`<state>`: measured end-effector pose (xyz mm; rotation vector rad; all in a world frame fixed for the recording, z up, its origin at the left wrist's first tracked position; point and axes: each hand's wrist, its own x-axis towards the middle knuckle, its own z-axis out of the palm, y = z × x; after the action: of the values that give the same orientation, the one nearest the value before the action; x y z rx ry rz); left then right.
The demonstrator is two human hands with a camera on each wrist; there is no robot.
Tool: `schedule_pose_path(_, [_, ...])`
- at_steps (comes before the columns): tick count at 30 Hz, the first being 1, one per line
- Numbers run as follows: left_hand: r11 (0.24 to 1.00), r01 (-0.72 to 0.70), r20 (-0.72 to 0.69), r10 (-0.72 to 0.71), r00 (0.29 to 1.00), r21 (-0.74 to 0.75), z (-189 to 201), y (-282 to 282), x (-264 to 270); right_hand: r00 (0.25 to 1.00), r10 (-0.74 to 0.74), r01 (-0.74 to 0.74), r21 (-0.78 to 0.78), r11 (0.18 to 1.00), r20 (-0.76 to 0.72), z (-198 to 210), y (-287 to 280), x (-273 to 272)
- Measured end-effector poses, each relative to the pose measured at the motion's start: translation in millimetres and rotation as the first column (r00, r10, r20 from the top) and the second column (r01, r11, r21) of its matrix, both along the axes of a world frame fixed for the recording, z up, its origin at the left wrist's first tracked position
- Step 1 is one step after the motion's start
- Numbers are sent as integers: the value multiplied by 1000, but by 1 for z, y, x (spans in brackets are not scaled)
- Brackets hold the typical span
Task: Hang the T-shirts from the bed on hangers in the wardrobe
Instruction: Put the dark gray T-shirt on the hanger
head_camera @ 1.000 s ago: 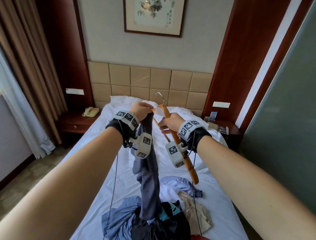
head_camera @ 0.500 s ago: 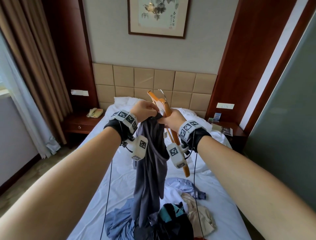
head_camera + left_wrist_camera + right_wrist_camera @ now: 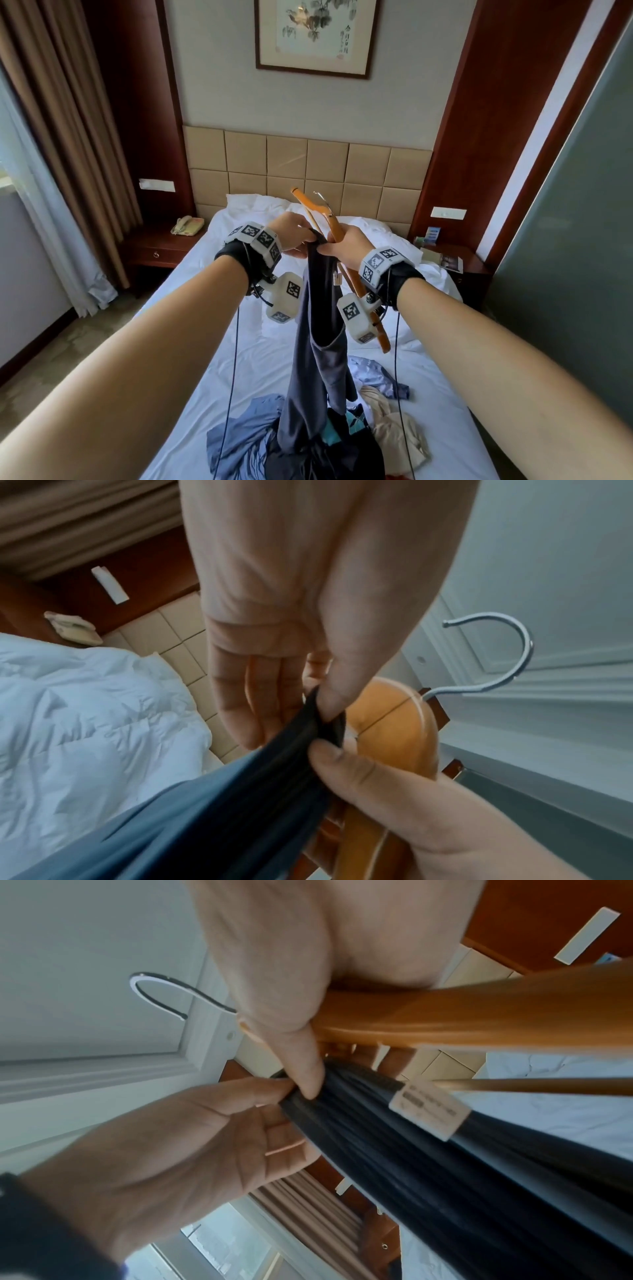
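At the centre of the frame, the left hand (image 3: 291, 233) pinches the dark T-shirt (image 3: 317, 346) by its collar, while the right hand (image 3: 346, 245) grips both collar and wooden hanger (image 3: 337, 229) above the bed (image 3: 191, 342).

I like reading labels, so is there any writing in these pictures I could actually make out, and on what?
No text reads clearly.
Framed ink painting: brushed characters, too small to read.
White tag on the dark grey T-shirt: print blurred.
Black-and-white square markers on the wrist bands: patterns, not words.
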<state>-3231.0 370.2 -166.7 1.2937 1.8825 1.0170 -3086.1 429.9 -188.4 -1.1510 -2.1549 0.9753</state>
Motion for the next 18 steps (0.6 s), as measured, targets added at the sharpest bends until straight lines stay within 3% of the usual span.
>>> schedule_pose_path(3, [1000,-10,97,10,995,-6,3,1,4,1000,-14,15,-11,1000,4,4,4,5])
schedule_pose_path(8, [995,-96,47,96,994,6,4,12,-2,976,-128,125,-28,992,-174,4,14,12])
schedule_pose_path(14, [961,-271,185,257,949,57,-1,21,-25,831,-262,241,-108,965,-491,7,19,27])
schedule_pose_path(18, [931,-356,304,316,899,84,-6,25,-42,910,-228,193,-135,972,-345,10,29,34])
